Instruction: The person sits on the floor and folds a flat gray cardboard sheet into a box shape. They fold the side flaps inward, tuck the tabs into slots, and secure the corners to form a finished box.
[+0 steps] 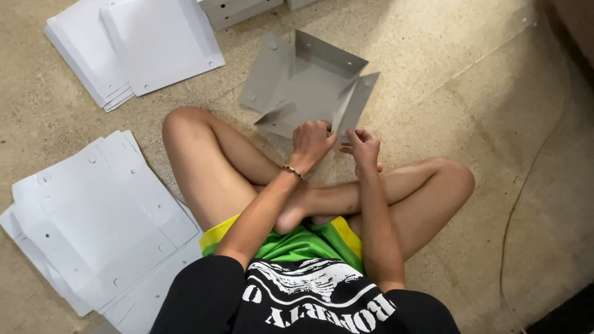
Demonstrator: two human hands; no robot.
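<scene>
I sit cross-legged on the floor with a half-folded grey cardboard box (pixel 309 86) lying in front of my shins. Its far wall stands up and its side flaps are partly raised. My left hand (pixel 311 141), with a bracelet at the wrist, grips the box's near edge. Just to the right, my right hand (pixel 362 147) pinches the near right flap of the same box. The two hands are almost touching.
A stack of flat white cardboard blanks (pixel 99 222) lies at my left. Another stack of flat blanks (pixel 136 46) lies at the far left. Folded grey boxes (pixel 238 9) stand at the top edge. A thin cable (pixel 526 185) runs along the floor at right.
</scene>
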